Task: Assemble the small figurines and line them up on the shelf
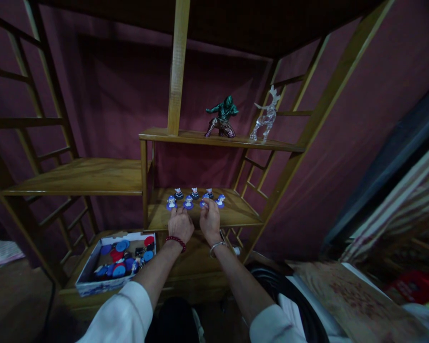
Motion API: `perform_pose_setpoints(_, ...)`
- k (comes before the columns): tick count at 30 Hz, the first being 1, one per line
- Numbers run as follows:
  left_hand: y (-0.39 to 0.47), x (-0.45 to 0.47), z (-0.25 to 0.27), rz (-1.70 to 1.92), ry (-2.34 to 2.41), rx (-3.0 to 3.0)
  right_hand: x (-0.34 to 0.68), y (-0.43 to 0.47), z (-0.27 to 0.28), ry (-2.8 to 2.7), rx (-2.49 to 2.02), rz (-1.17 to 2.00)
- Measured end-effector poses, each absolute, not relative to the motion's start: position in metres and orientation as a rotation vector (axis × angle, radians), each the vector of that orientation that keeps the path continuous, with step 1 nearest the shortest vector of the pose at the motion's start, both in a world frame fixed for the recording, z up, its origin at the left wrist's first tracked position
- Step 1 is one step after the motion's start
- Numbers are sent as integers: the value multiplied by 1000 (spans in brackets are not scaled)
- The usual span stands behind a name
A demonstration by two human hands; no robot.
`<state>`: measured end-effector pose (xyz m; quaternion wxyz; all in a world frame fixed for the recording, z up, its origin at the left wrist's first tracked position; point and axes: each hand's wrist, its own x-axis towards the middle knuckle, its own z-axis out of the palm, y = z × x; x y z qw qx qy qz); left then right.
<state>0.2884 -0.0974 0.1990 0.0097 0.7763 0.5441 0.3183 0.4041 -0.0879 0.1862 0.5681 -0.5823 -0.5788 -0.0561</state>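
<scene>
Small figurines on round bases stand in two rows on the lower shelf (232,209). At the back are three dark-based ones, among them a black-and-white figurine (195,193). The front row is purple and white, with a leftmost figurine (171,202), a second figurine (188,202) and a rightmost figurine (220,200). My right hand (210,221) pinches another purple figurine (203,202), which its fingers partly cover. My left hand (180,224) is closed with bent fingers just in front of the two left figurines; what its fingertips hold, if anything, is hidden.
An open box (103,288) of red, blue and purple pieces sits lower left. Above, a green-and-bronze crouching figure (223,116) and a clear deer figurine (266,116) stand on the upper shelf (193,137). A wooden post (178,66) rises there. Black coiled hose (289,290) lies lower right.
</scene>
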Motion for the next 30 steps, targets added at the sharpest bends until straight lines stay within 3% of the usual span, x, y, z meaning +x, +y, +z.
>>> perform_pose_setpoints(7, -96, 290, 198, 1002, 1699, 2430, 414, -82, 190, -1298, -1580, -215)
perform_pose_setpoints(30, -92, 290, 193, 1093, 1664, 2469, 417, -59, 200, -1444, -2025, -18)
